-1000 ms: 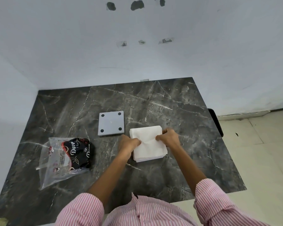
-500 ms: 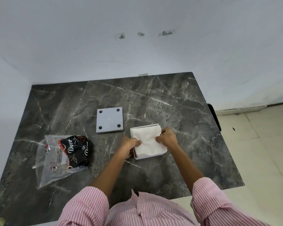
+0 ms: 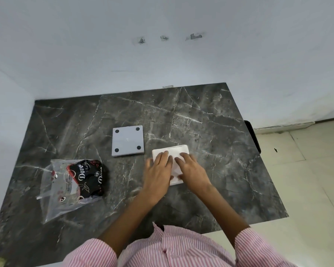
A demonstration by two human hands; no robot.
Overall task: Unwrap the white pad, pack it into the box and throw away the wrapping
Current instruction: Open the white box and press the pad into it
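Observation:
The white pad (image 3: 175, 152) lies inside a shallow white box (image 3: 186, 147) on the dark marble table (image 3: 210, 132). Only the box's thin rim shows around the pad. My left hand (image 3: 159, 168) lies flat on the pad's left part, fingers spread. My right hand (image 3: 191, 166) presses flat on its right part. Both hands cover the near half of the pad. A grey square lid (image 3: 127, 140) with black dots at its corners rests to the left of the box. A clear plastic wrapping (image 3: 66, 187) with a black printed pack (image 3: 88, 178) inside lies at the table's left.
White walls close the table's far and left sides. The table's right edge drops to a pale tiled floor (image 3: 307, 180). A black object (image 3: 252, 135) sticks out at that right edge.
Both hands went from pinching the pad's edges to lying flat on top of it. The pad now sits lower inside the box rim.

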